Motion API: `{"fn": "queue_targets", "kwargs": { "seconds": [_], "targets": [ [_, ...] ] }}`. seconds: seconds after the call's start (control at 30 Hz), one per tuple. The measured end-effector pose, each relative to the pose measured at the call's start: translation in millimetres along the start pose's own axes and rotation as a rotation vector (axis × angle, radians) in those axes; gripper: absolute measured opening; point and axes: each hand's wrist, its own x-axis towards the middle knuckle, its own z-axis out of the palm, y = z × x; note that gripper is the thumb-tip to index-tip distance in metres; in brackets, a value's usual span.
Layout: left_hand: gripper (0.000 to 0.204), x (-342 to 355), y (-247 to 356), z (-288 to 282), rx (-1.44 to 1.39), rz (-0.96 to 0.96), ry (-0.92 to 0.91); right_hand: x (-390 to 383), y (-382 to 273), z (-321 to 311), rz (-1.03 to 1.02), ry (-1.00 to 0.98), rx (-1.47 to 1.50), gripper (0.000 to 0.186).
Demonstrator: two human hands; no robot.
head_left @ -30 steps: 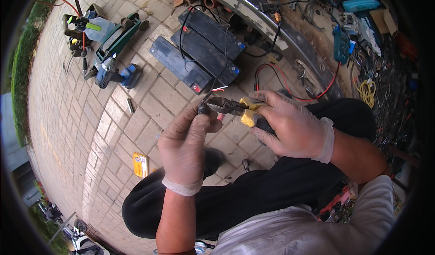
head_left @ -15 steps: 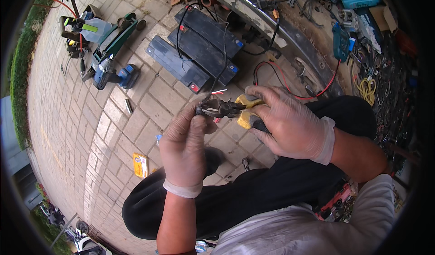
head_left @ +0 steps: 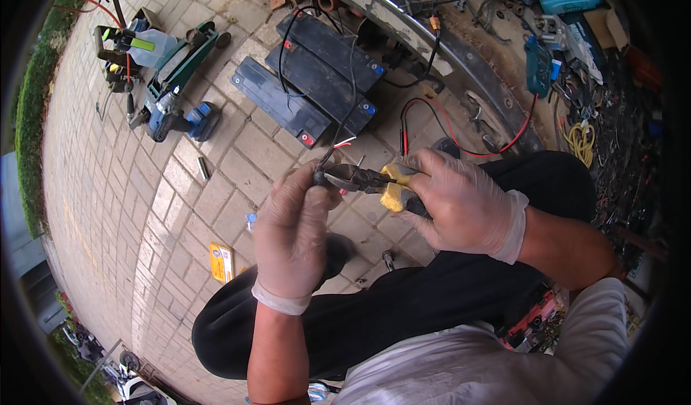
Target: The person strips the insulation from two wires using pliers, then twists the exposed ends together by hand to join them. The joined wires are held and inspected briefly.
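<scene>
My right hand (head_left: 461, 203), in a thin glove, grips pliers (head_left: 367, 182) with yellow and black handles. The jaws point left and close on a thin black wire (head_left: 344, 120). My gloved left hand (head_left: 291, 232) pinches that same wire right at the plier jaws. The wire runs up from my hands toward the black batteries (head_left: 317, 81) lying on the brick paving. A short red and white wire end (head_left: 344, 144) sticks out just above the jaws.
A green and blue power tool (head_left: 173, 110) and a clear bottle (head_left: 147, 45) lie at upper left. A red cable (head_left: 461, 138) loops by my knee. A small yellow object (head_left: 221, 261) lies on the bricks. Tools and a yellow cord coil (head_left: 579, 138) crowd the upper right.
Both hands stay together on the wire and pliers. They have shifted slightly, with the plier jaws kept at the wire near my left fingertips.
</scene>
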Motion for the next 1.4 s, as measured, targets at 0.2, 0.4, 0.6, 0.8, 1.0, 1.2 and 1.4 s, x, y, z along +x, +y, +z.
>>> {"fn": "queue_targets", "kwargs": {
  "seconds": [0.2, 0.4, 0.6, 0.8, 1.0, 1.2, 1.4],
  "targets": [
    [0.029, -2.3, 8.2, -0.8, -0.144, -0.157, -0.003, 2.1, 1.9, 3.7, -0.093, 0.146, -0.01, 0.038],
    [0.032, 0.3, 5.0, -2.4, -0.331, -0.192, -0.102, 5.0, 4.7, 4.1, -0.085, 0.175, 0.024, 0.041],
    [0.036, 2.1, 4.1, -0.2, -0.322, -0.174, -0.091, 5.8, 4.0, 2.7, -0.07, 0.142, 0.0, 0.041],
    [0.036, 0.0, 3.6, 0.6, -0.21, -0.147, -0.073, 5.6, 0.2, -1.9, -0.047, 0.039, -0.001, 0.038],
    [0.033, -1.0, 1.5, -2.3, 0.015, -0.024, -0.075, 4.8, 0.7, -0.4, -0.047, -0.06, -0.05, 0.037],
    [0.034, -2.7, 5.2, -6.8, -0.13, -0.056, -0.104, 2.9, -3.8, 1.6, -0.124, 0.088, 0.102, 0.026],
    [0.035, -0.8, 7.6, -4.8, -0.316, -0.099, -0.122, 1.0, -3.9, -6.1, -0.101, -0.073, 0.576, 0.035]
  ]
}}
